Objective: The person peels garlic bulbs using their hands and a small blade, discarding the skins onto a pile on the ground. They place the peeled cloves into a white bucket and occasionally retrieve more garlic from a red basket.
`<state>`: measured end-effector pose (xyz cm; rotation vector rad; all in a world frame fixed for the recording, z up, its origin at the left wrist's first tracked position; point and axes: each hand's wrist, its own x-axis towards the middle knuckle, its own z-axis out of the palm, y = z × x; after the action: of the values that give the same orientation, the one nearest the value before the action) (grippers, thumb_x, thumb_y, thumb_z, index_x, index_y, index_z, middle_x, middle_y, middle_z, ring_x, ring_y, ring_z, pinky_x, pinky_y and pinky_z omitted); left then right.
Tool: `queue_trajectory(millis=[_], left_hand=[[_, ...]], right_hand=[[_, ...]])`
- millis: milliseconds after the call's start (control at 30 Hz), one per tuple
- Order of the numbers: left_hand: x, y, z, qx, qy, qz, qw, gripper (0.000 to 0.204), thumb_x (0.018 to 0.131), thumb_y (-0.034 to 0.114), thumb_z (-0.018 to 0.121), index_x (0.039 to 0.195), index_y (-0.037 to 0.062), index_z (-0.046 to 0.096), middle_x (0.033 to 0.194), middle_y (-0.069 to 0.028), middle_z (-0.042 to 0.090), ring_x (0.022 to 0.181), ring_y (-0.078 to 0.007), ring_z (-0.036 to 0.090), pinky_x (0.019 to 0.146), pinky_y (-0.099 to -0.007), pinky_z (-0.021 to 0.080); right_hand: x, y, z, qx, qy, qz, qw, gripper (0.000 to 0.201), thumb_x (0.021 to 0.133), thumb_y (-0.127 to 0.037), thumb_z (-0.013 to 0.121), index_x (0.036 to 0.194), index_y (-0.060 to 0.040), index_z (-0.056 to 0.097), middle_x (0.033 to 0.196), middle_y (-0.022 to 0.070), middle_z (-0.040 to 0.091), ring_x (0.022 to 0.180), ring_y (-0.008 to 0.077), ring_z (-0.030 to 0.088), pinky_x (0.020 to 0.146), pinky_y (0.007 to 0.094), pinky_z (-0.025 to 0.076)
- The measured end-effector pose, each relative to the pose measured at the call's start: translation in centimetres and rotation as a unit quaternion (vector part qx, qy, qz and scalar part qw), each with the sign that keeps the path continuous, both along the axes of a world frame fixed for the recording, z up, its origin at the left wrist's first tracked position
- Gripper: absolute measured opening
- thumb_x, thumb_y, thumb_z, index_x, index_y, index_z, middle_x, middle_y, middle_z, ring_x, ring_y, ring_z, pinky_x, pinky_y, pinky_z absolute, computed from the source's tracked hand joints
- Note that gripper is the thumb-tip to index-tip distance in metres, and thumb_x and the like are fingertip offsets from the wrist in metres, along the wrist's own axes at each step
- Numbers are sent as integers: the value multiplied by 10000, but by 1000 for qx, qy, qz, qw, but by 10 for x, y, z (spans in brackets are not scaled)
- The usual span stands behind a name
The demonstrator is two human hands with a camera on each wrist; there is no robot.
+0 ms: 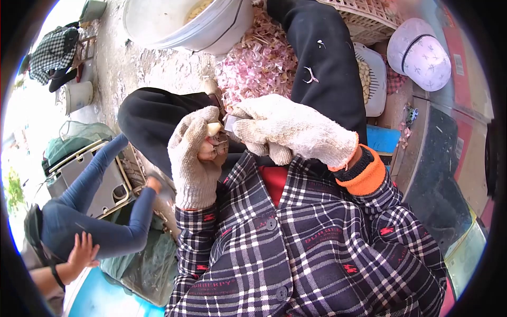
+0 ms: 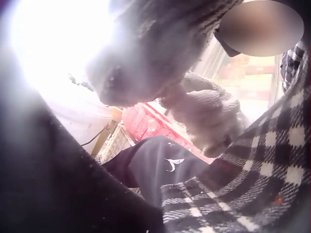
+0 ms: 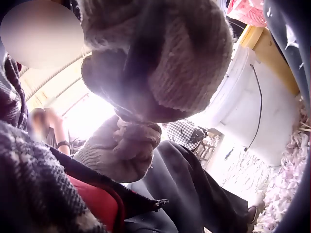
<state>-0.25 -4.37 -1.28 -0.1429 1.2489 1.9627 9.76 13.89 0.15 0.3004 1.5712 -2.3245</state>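
Observation:
In the head view my gloved left hand (image 1: 193, 153) grips a garlic bulb (image 1: 210, 149) whose skin is partly off. A pale bare clove (image 1: 213, 129) shows at its top, by the thumb. My right hand (image 1: 296, 129), also in a knitted glove, pinches a small flat metal blade (image 1: 231, 123) between thumb and fingers. The blade's end points at the bulb, close beside it. Both hands are in front of my chest, over my lap. In the right wrist view the left hand (image 3: 124, 148) appears below the dark, near right glove (image 3: 160, 58).
Pink and white garlic skins (image 1: 259, 63) lie heaped between my legs. Beyond stands a white bucket (image 1: 174, 31) with pale cloves inside. At right are a white basket (image 1: 374, 79) of cloves and a lidded container (image 1: 420, 55). Another person's legs (image 1: 100, 211) are at left.

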Motion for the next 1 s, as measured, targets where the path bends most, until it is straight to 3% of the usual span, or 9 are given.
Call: queue_trajectory(millis=[33,100,200,500,600,733,833,900,1000], left_hand=[[0,0,-1,10,9,-1,1000,275,898,153,644,1072,-61,646,885,-111,670,675,-140,613,529,-228,485],[1,1,0,18,17,-2,1000,279,897,156,647,1073,-60,646,887,-108,671,681,-140,616,534,-227,487],[4,6,7,-21,15,-10,1000,280,896,156,649,1078,-56,644,887,-108,671,679,-141,616,547,-239,491],[8,3,-2,48,-60,-13,997,311,924,213,615,1094,-47,637,843,-104,661,647,-142,608,568,-268,508],[7,8,-2,61,-85,-4,994,316,960,255,580,1125,-8,635,780,-63,652,571,-154,576,419,-234,406],[12,14,4,6,-82,26,996,337,965,279,587,1127,-14,635,752,-51,636,560,-146,566,406,-215,379],[10,14,2,-42,-43,13,998,344,965,277,597,1118,-27,653,725,-39,609,558,-120,548,440,-202,405],[12,16,8,-119,6,-7,993,325,962,248,614,1116,-31,680,711,-26,598,567,-88,537,487,-186,441],[15,16,9,-172,67,-9,983,322,948,224,634,1138,-33,670,729,-28,611,575,-84,544,492,-170,436]], right_hand=[[0,-1,-1,0,-1,0,1000,210,972,-250,546,974,-48,607,697,28,559,476,87,503,436,238,407],[-1,-5,0,-96,-47,-2,994,172,966,-266,577,998,-98,569,672,-44,473,437,10,345,380,186,250],[-5,-6,1,-87,-42,-8,995,190,957,-262,585,957,-74,610,669,7,552,465,71,481,417,224,370],[-8,-3,4,-67,-112,-5,991,264,960,-318,594,814,-99,584,602,-23,525,436,48,446,393,212,319],[-10,-3,6,-42,-106,-11,993,262,948,-310,605,802,-94,583,590,-21,527,430,58,450,394,220,327],[-8,-4,5,-45,-75,-29,996,259,941,-290,602,792,-80,579,587,-18,531,436,68,464,406,237,355],[-10,-8,5,72,-78,-50,993,246,935,-281,596,813,-67,594,582,3,541,443,90,493,424,265,391],[-9,-10,4,-10,-121,-89,989,199,967,-265,595,882,-86,580,611,-45,481,453,23,363,405,212,287],[-11,-11,6,61,-87,-94,990,243,967,-289,598,857,-74,573,605,-41,484,467,28,385,421,219,304]])
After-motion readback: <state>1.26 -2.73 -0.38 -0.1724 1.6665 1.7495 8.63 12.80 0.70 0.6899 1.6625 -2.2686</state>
